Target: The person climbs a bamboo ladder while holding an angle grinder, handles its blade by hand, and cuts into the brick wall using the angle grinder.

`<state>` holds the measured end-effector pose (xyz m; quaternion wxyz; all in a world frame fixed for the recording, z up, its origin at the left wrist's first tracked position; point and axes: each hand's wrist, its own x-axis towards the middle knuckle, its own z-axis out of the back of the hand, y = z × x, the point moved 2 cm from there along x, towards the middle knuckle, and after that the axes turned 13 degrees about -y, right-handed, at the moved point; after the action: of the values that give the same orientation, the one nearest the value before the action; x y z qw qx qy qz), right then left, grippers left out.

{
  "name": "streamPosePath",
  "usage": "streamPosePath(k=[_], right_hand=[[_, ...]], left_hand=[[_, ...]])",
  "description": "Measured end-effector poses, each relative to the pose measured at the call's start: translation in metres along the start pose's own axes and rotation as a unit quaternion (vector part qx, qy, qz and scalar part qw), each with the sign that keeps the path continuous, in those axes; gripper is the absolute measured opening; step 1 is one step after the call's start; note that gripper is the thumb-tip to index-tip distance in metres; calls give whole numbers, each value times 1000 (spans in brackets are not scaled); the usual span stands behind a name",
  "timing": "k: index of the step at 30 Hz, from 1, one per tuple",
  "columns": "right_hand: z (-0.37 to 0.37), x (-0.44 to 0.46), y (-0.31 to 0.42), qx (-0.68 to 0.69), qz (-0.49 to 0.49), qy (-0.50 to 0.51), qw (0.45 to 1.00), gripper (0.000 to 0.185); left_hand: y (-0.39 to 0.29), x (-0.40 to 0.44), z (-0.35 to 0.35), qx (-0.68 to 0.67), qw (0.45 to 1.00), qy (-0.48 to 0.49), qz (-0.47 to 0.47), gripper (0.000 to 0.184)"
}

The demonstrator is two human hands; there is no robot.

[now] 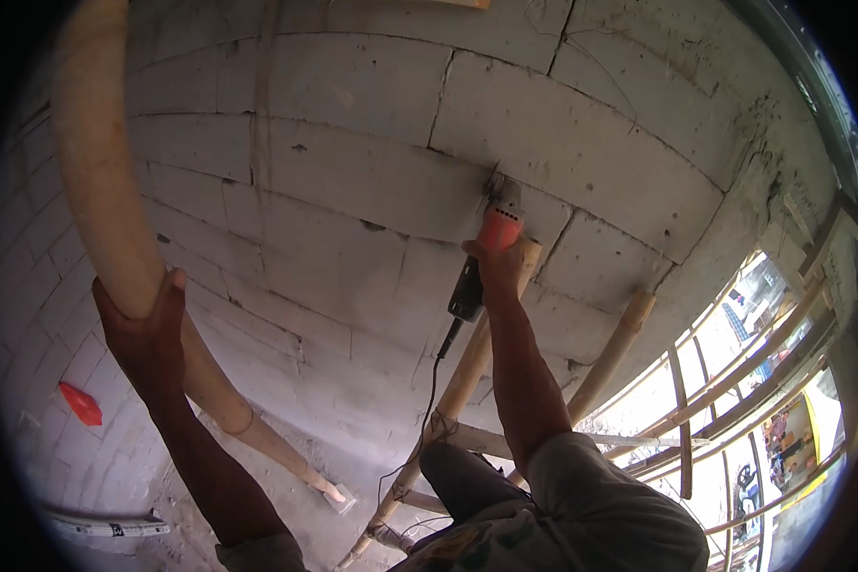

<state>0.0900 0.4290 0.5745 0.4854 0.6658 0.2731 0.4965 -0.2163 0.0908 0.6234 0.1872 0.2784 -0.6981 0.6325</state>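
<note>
My right hand is closed around the body of a red and black angle grinder. The grinder's head meets the grey block wall beside a dark mark; its disc is hard to make out. From the black rear end a power cord hangs down past my knee. Over on the left, my left hand wraps around a thick, pale bamboo pole that slants from the top edge down to the floor.
A bamboo ladder leans against the wall below the grinder, close to my legs. On the right, wooden strips cross a bright opening. A red object shows at far left, above a pale bundle.
</note>
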Motion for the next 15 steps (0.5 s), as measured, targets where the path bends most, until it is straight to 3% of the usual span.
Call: streamPosePath(k=[2,5,8,15], right_hand=[[-5,-1,-11,48,-21,-30,998,48],[-4,-3,-26,-5,-72,-29,997,42],[-4,-5,-49,4,-37,6,999,39],[-2,-25,-105,-71,-128,-11,989,37]], left_hand=[[2,0,-1,-5,1000,-6,-6,54],[1,1,-2,-2,1000,-14,-20,54],[0,2,-2,8,1000,-14,-12,58],[-1,0,-2,10,1000,-7,-3,60]])
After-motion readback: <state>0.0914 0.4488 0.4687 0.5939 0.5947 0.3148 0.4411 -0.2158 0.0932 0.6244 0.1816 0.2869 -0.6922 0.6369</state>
